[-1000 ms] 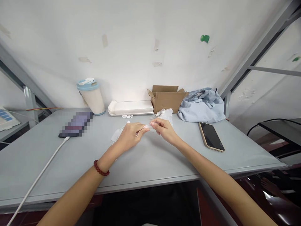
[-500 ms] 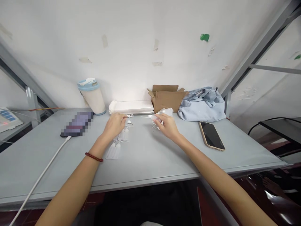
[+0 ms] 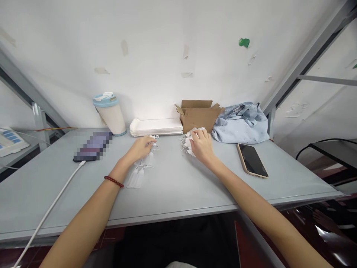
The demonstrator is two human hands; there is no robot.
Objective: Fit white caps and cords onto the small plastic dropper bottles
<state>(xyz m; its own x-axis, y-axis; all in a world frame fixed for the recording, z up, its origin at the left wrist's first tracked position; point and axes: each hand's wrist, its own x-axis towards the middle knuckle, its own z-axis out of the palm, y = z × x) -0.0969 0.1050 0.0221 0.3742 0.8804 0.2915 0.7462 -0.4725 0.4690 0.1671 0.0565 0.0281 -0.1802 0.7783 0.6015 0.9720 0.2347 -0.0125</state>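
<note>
My left hand (image 3: 142,146) rests low over the table with its fingers curled together above small white caps (image 3: 154,137); whatever is between the fingertips is hidden. Just nearer to me and partly under that hand lie small translucent plastic bottles (image 3: 135,179) in two groups, with thin curved white tubes at their tops. My right hand (image 3: 203,146) is bent over a pile of similar white and clear pieces (image 3: 187,143) in front of the cardboard box. Its thumb and fingers close about a small plastic bottle there, mostly covered by the hand.
Along the wall stand a blue-lidded cup (image 3: 109,114), a stack of white flat boxes (image 3: 156,127), an open cardboard box (image 3: 199,117) and a bundled light-blue cloth (image 3: 241,124). A phone (image 3: 252,160) lies at right; another phone (image 3: 93,147) with a white cable lies at left.
My right hand has moved slightly right and down onto the pile; the straight thin tip that stuck out from its fingers no longer shows. The left hand has shifted a little right, fingers curled lower.
</note>
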